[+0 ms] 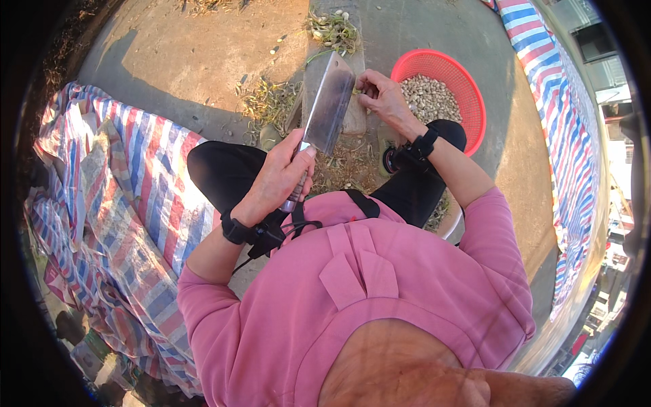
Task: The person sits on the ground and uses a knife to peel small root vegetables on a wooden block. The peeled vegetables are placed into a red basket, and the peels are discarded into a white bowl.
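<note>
My left hand (278, 175) grips the handle of a metal cleaver (329, 109), its broad blade pointing away from me over a wooden board (354, 118). Just right of the blade, my right hand (385, 99) pinches a small green plant piece (356, 92) between thumb and fingers. At the board's far end lies a bunch of green stems with pale bulbs (333, 31). Beside my right wrist stands a red plastic colander basket (475, 122), partly filled with small whitish bulbs (430, 96).
Plant trimmings (272, 104) lie left of the board, and more scraps (338, 165) lie between my legs. Striped plastic sheeting (157, 178) is crumpled at the left; another striped sheet (554, 102) runs along the right. A pale container rim (454, 226) shows beside my right thigh.
</note>
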`<state>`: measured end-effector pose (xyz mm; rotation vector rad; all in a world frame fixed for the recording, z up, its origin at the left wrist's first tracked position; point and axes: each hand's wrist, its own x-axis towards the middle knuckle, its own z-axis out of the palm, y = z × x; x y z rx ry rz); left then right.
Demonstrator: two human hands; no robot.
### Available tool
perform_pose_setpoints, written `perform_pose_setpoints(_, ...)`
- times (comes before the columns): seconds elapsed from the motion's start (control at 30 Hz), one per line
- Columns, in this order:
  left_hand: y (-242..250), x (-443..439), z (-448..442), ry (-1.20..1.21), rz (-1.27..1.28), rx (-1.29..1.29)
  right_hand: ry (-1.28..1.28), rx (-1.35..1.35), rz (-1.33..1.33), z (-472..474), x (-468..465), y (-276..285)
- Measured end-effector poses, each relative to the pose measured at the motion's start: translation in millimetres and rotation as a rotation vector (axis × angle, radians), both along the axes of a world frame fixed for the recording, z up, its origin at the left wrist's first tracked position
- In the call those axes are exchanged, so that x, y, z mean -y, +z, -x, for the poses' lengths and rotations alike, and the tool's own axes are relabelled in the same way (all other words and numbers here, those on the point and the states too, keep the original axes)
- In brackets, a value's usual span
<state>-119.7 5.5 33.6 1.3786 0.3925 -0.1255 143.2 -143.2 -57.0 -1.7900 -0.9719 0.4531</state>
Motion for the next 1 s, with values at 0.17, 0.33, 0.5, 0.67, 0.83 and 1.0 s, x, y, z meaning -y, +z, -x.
perform_pose_setpoints(0.17,1.9,-0.1,1.9,-0.013,0.011,0.035,0.038,0.013,0.004,-1.8,-0.8,1.7)
perform_pose_setpoints(0.33,1.6,-0.4,1.0,-0.022,-0.023,0.017,0.080,0.105,-0.016,-3.8,-2.6,3.2)
perform_pose_setpoints(0.5,-3.6,-5.4,-1.6,-0.037,-0.056,-0.019,0.136,0.169,-0.014,-7.7,-0.1,5.9)
perform_pose_setpoints(0.67,-8.3,-5.7,1.9,-0.027,-0.004,0.003,0.044,0.115,-0.075,0.4,3.9,-0.1)
perform_pose_setpoints(0.83,-17.2,-6.0,2.1,0.010,0.110,-0.023,-0.027,0.088,-0.117,11.1,8.0,-5.6)
perform_pose_setpoints(1.0,-21.1,-4.5,4.7,0.055,0.185,-0.022,-0.048,0.090,-0.098,11.6,6.9,-1.7)
